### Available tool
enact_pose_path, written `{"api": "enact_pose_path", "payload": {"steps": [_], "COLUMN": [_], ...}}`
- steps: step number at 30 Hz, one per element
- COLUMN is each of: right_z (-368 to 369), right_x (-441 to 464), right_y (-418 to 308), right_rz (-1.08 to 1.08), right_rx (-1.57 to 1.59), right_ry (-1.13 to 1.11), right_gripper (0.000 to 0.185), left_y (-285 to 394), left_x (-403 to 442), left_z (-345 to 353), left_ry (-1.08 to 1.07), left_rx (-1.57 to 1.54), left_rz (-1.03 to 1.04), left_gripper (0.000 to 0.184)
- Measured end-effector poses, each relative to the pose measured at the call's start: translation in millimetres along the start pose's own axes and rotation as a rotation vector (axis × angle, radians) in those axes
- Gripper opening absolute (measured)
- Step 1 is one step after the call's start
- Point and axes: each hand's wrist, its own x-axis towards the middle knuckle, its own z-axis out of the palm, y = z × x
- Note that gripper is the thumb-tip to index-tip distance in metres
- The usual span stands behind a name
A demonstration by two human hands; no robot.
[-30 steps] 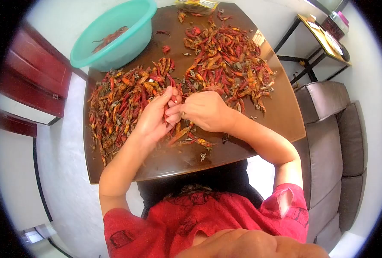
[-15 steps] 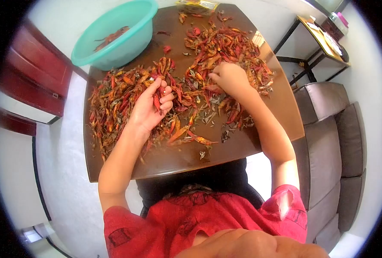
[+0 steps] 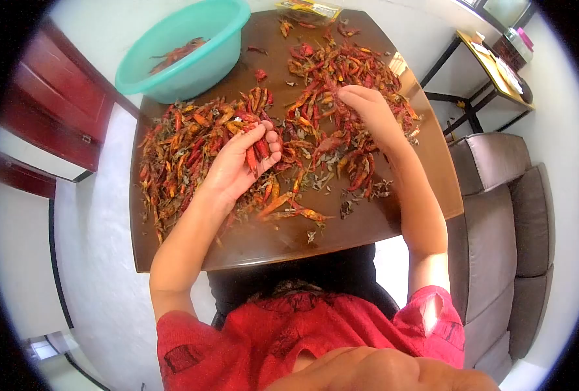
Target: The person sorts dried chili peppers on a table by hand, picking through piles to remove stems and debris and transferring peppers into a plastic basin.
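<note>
My left hand (image 3: 240,159) is held palm up over the left heap of dried chili peppers (image 3: 178,140). Its fingers curl round a few red dried chilies (image 3: 255,151), whose ends stick out below the fingers. Over the right heap of dried chilies (image 3: 351,65), my right hand (image 3: 374,117) is turned palm down with its fingers together, pointing left. Whatever sits at those fingertips blends into the peppers behind. Grey-brown dry scraps (image 3: 322,173) lie between the heaps.
A turquoise basin (image 3: 201,65) with some dried chilies inside stands at the table's (image 3: 257,251) far left corner. A yellow-labelled plastic packet (image 3: 309,9) lies at the back edge. To the right are a grey sofa (image 3: 491,241) and a small side table (image 3: 491,68).
My right hand has moved slightly up over the right heap, its fingers straighter. My left hand has shifted slightly right, and the chilies in it show more. The whole view has shifted a little.
</note>
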Motion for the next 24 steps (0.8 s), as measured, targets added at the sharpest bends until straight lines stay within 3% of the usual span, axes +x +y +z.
{"api": "enact_pose_path", "payload": {"steps": [2,3,5,10,14,17,21,22,24], "right_z": [2,5,11,46,65,69,69,67,50], "right_x": [-5,-7,-9,-33,-46,-48,-49,-49,-39], "right_y": [-13,-13,-11,-31,-36,-40,-34,-34,-32], "right_rz": [0.318,0.318,0.326,0.432,0.4,0.37,0.242,0.208,0.194], "right_rx": [0.481,0.483,0.737,0.62,0.566,0.476,0.385,0.343,0.306], "right_ry": [-0.145,-0.152,-0.374,-0.505,-0.566,-0.528,-0.624,-0.67,-0.553], "right_gripper": [0.019,0.019,0.019,0.022,0.025,0.023,0.022,0.023,0.023], "left_y": [1,1,2,-3,-5,-5,-9,-11,-1], "left_x": [-3,-3,-5,-3,-8,-3,-6,-7,-7], "left_z": [7,9,11,11,17,8,13,17,20], "left_ry": [0.009,0.015,-0.09,-0.197,-0.105,-0.105,-0.059,-0.012,0.022], "left_rx": [0.026,0.026,0.033,0.074,0.181,0.233,0.312,0.305,0.277], "left_rz": [0.003,0.007,0.013,0.029,0.061,0.114,0.124,0.204,0.289], "left_gripper": [0.024,0.024,0.03,0.037,0.027,0.025,0.026,0.027,0.029]}}
